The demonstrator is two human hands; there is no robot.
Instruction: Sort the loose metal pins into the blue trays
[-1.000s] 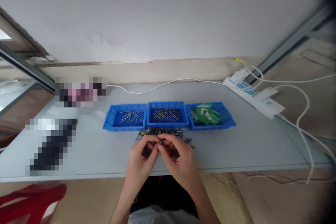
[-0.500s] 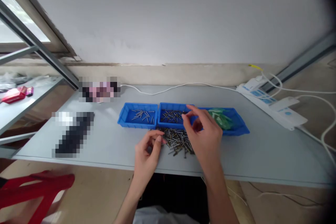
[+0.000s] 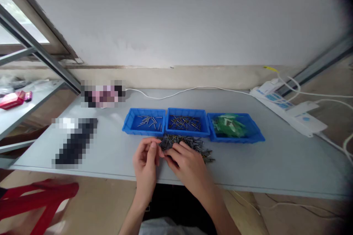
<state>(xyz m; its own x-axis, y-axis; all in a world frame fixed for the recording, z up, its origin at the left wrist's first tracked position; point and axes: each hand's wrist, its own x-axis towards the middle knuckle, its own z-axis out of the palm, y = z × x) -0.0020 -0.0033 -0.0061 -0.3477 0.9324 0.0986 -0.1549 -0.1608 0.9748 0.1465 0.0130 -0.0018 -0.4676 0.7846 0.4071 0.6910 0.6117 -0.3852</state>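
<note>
A pile of loose screws (image 3: 194, 143) lies on the table in front of the blue trays. My left hand (image 3: 147, 156) is at the pile's left edge, its fingers closed on something I cannot make out. My right hand (image 3: 183, 159) bends over the front of the pile, fingers pinched, its fingertips meeting those of my left hand. Behind them, the left blue tray (image 3: 132, 129) holds several silvery pins, and the middle blue tray (image 3: 187, 132) several darker screws. In the right blue tray (image 3: 237, 140) lies green plastic wrapping.
A white power strip (image 3: 286, 112) with cables lies at the table's right. Blurred-out dark (image 3: 77, 141) and pink (image 3: 104, 94) items are at the left. A red stool (image 3: 41, 198) stands below, and a side shelf (image 3: 52, 90) is at far left.
My right hand has come from above the middle and right trays down and left to my left hand. My left hand has shifted slightly left. The middle tray shows fully now.
</note>
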